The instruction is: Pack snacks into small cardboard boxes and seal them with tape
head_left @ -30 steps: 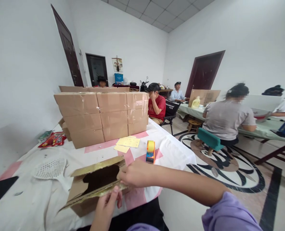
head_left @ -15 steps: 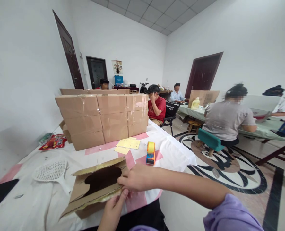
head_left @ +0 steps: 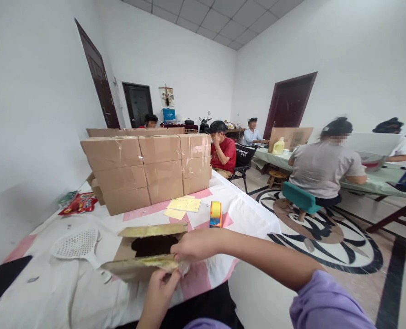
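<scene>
Your left hand (head_left: 164, 288) and right hand (head_left: 195, 246) grasp an open cardboard box (head_left: 137, 268) at its right end; beyond, a black chair (head_left: 244, 159) carries white lettering (head_left: 241, 151) ending "YO".

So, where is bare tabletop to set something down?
Bare white cloth: between the yellow-orange tape dispenser and the table's right edge; in front of the white perforated plastic paddle. Crowded: around the open brown cardboard box, by left hand and right hand.

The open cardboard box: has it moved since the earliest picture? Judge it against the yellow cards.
Yes. Against the yellow cards, the open cardboard box has shifted right, and its left end has swung away from the camera.
</scene>
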Motion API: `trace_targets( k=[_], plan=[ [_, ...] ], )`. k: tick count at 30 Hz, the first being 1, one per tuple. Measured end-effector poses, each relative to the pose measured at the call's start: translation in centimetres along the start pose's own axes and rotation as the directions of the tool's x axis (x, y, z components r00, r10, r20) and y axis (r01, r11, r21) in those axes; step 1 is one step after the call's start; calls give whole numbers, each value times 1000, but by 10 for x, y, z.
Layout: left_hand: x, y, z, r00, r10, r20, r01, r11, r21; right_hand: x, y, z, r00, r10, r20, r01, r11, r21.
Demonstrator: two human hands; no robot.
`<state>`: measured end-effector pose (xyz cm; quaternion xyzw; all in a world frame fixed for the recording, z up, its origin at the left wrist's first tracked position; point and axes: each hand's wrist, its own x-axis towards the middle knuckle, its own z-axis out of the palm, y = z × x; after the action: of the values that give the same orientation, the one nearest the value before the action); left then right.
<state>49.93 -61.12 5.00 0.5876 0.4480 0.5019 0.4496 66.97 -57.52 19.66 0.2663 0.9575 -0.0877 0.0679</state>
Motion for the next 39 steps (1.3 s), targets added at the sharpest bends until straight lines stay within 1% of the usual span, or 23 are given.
trace_targets(
  k=[2,6,9,12,15,18,21,25,30,35,39],
  plan=[
    [1,0,0,999,-16,-45,13,998,-61,1,3,1,1000,17,-18,-17,1000,14],
    [3,-3,2,999,-50,-20,46,986,-158,0,4,5,994,35,-104,-33,999,18],
    [5,-5,5,997,-66,-29,59,980,-190,-3,2,11,986,12,-168,-11,1000,4],
    [7,-2,6,994,-83,-63,73,985,-158,-4,0,19,974,14,-226,-24,999,-39],
    [9,8,4,990,-84,-111,82,996,-23,-3,-1,25,957,87,-276,-100,994,-33],
    [10,18,1,994,-13,-104,20,997,69,-1,1,27,948,161,-275,-149,987,62],
    [9,20,0,996,40,-78,-35,997,68,3,6,26,946,193,-262,-155,975,159],
    [8,18,0,995,27,-98,-21,998,62,8,13,26,948,177,-265,-119,968,221],
    [10,18,-2,997,42,-60,-40,999,27,10,17,29,945,157,-286,-84,964,254],
    [11,19,-3,999,28,-43,-29,999,-14,12,20,30,942,144,-302,-58,960,275],
    [12,17,-5,999,23,-33,-23,1000,-15,12,20,31,943,135,-305,-49,960,275]
  ],
)
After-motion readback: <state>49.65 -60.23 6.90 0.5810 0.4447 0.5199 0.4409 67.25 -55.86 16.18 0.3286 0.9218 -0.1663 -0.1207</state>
